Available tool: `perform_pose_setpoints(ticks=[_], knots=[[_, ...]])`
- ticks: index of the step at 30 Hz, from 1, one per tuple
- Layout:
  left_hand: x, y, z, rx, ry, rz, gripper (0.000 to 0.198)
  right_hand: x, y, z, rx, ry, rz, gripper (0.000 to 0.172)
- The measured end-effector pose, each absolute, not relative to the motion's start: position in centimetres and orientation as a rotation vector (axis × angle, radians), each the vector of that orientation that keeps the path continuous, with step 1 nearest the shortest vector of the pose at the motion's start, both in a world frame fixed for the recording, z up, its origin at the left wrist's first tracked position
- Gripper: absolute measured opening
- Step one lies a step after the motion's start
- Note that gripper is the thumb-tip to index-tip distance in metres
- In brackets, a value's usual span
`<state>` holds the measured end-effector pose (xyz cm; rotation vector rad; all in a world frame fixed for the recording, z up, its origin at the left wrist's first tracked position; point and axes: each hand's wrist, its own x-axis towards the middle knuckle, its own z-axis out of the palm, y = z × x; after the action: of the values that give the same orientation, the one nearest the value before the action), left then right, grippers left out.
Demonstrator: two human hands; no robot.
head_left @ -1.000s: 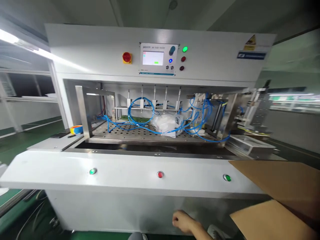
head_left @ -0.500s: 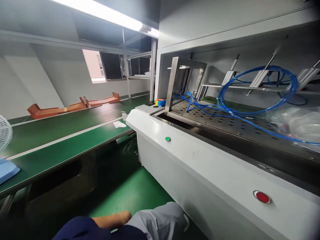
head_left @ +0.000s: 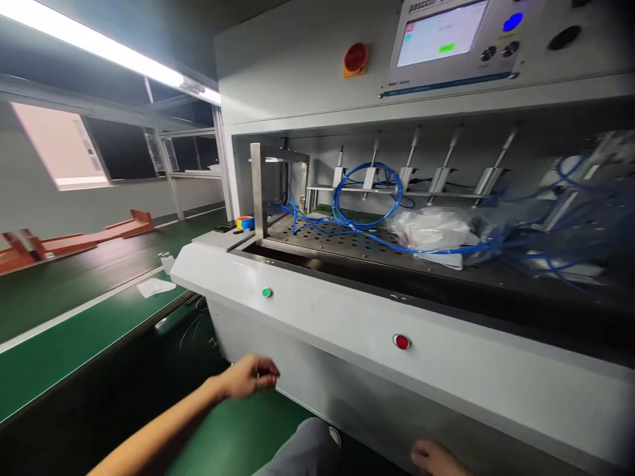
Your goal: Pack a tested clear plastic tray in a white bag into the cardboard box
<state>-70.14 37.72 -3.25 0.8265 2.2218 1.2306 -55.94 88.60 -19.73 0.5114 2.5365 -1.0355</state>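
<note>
My left hand [head_left: 251, 377] hangs in front of the white machine front, below the green button [head_left: 266, 292]. Its fingers are loosely bent with a gap toward the thumb, and I see nothing in it. At the bottom edge, my right hand [head_left: 432, 457] is partly cut off and blurred, so its fingers are unclear. It is below the red button [head_left: 401, 342], apart from the machine. Inside the machine, a coil of blue tubing [head_left: 338, 205] lies on a perforated metal plate [head_left: 317, 231], with clear plastic bags [head_left: 436, 228] beside it.
A screen panel [head_left: 441, 36] and a red-orange rotary switch [head_left: 356, 58] are on the upper cabinet. A green conveyor belt [head_left: 99, 330] runs along the left, bearing a white scrap [head_left: 156, 287]. A metal frame [head_left: 258, 192] stands at the machine's left end.
My view has swung right, bringing the screen panel and more cylinders into sight. My left arm has come up and forward from near my leg, and my right hand has appeared.
</note>
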Motion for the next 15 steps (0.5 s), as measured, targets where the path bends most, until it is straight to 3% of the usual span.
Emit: perform_pose_setpoints(ticks=[4, 7, 15], knots=[[-77.8, 41.5, 7.6, 1.207, 2.621, 1.262, 0.038, -56.1, 87.3, -17.1, 0.61, 2.547, -0.811, 0.022], [-84.4, 44.1, 12.2, 1.177, 2.941, 1.115, 0.038, -55.7, 87.0, -15.8, 0.711, 2.561, -0.78, 0.015], [-93.7, 49.8, 13.3, 1.057, 3.202, 0.649, 0.037, -54.8, 87.6, -15.1, 0.786, 2.537, -0.719, 0.009]])
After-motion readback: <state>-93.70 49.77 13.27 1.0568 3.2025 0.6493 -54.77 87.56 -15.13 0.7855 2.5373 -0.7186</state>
